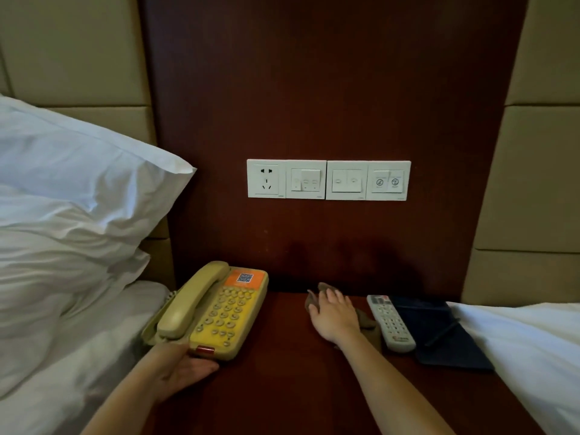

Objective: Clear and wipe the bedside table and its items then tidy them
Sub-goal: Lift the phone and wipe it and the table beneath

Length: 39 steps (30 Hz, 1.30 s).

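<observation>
A yellowed telephone [216, 312] with its handset on the cradle sits at the left of the dark red bedside table [282, 372]. My left hand [185, 365] grips the phone's near edge from below. My right hand [332, 315] lies flat, fingers spread, pressing a brown cloth [367, 323] onto the tabletop near the back. Just right of the cloth lies a white remote control [390, 323], and beside it a dark blue folder [445, 334] with a pen on it.
A white pillow [78, 189] and bed sheets [62, 340] border the table on the left. Another white sheet [533, 356] overlaps the table's right side. A panel of socket and switches [328, 179] is on the wooden wall behind.
</observation>
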Each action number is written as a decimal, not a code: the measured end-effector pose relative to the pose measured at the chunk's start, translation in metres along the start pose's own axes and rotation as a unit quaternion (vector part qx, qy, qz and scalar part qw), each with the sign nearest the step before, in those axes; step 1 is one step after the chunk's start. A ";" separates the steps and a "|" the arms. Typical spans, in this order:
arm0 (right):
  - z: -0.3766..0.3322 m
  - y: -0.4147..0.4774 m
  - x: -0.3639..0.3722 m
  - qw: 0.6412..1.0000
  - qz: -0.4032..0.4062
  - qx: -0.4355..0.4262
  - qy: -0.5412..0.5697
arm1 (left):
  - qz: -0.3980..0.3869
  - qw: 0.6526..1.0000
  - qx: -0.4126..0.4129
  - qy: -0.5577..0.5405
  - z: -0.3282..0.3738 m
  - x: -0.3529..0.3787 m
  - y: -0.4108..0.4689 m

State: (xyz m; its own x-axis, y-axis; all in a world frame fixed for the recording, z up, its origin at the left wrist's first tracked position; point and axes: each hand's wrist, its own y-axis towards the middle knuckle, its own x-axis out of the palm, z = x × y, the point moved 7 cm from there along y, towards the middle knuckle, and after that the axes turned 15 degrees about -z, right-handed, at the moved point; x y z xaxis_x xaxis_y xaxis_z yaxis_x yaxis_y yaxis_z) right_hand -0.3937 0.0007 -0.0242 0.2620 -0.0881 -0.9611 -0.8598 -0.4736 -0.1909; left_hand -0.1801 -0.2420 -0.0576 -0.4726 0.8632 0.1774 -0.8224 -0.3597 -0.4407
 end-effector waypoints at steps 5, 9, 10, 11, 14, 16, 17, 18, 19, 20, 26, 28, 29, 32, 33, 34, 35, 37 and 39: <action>-0.009 -0.006 0.007 0.999 -0.008 0.032 -0.014 | -0.041 0.998 -0.010 -0.054 0.004 0.016 -0.021; -0.034 -0.048 0.026 0.999 -0.028 -0.026 -0.033 | -0.043 0.997 -0.004 -0.066 -0.005 0.019 -0.040; -0.040 -0.062 0.029 0.998 -0.033 -0.038 -0.037 | -0.037 0.997 0.001 -0.068 -0.008 0.018 -0.048; -0.045 -0.075 0.033 0.997 -0.038 -0.050 -0.042 | -0.033 0.998 0.011 -0.060 -0.011 0.019 -0.058; -0.061 -0.117 0.044 0.995 -0.044 -0.073 -0.055 | -0.014 0.998 0.058 0.001 -0.018 0.017 -0.087; -0.072 -0.142 0.051 0.994 -0.046 -0.079 -0.058 | -0.014 0.990 0.094 0.107 -0.018 0.016 -0.108; -0.078 -0.154 0.054 0.994 -0.047 -0.080 -0.059 | -0.022 0.979 0.115 0.167 -0.018 0.016 -0.118; -0.085 -0.165 0.058 0.994 -0.049 -0.082 -0.059 | -0.033 0.964 0.138 0.225 -0.018 0.015 -0.128; -0.093 -0.178 0.062 0.993 -0.050 -0.084 -0.060 | -0.040 0.945 0.163 0.280 -0.020 0.010 -0.141; -0.099 -0.188 0.065 0.993 -0.050 -0.086 -0.059 | -0.040 0.924 0.192 0.327 -0.021 0.006 -0.153; -0.145 -0.245 0.086 0.985 -0.093 -0.134 0.060 | 0.031 0.837 0.325 0.439 -0.051 -0.041 -0.226; -0.146 -0.256 0.074 0.966 -0.140 -0.150 0.155 | 0.001 0.803 0.309 0.509 -0.063 -0.044 -0.225; -0.142 -0.261 0.070 0.963 -0.158 -0.166 0.144 | -0.012 0.787 0.292 0.544 -0.069 -0.045 -0.221; -0.119 -0.275 0.069 0.956 -0.152 -0.224 -0.112 | -0.044 0.774 0.249 0.580 -0.075 -0.048 -0.217; -0.111 -0.279 0.074 0.947 -0.131 -0.233 -0.178 | -0.046 0.774 0.246 0.582 -0.075 -0.049 -0.216; -0.108 -0.281 0.078 0.938 -0.105 -0.243 -0.222 | -0.042 0.777 0.249 0.577 -0.075 -0.050 -0.217; -0.111 -0.282 0.081 0.931 -0.074 -0.254 -0.251 | -0.034 0.781 0.256 0.569 -0.074 -0.051 -0.218; -0.131 -0.281 0.085 0.916 -0.017 -0.267 -0.299 | -0.008 0.790 0.267 0.552 -0.072 -0.053 -0.221; -0.165 -0.276 0.090 0.915 0.015 -0.265 -0.305 | 0.027 0.812 0.269 0.517 -0.068 -0.060 -0.222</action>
State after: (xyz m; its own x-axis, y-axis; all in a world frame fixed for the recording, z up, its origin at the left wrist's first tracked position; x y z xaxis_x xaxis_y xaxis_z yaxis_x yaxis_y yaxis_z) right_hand -0.0611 -0.0209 -0.0251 -0.1895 0.3207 -0.9280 -0.4860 -0.8519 -0.1951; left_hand 0.0520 -0.1895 -0.0303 -0.2228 0.5774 -0.7855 -0.9600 -0.2700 0.0738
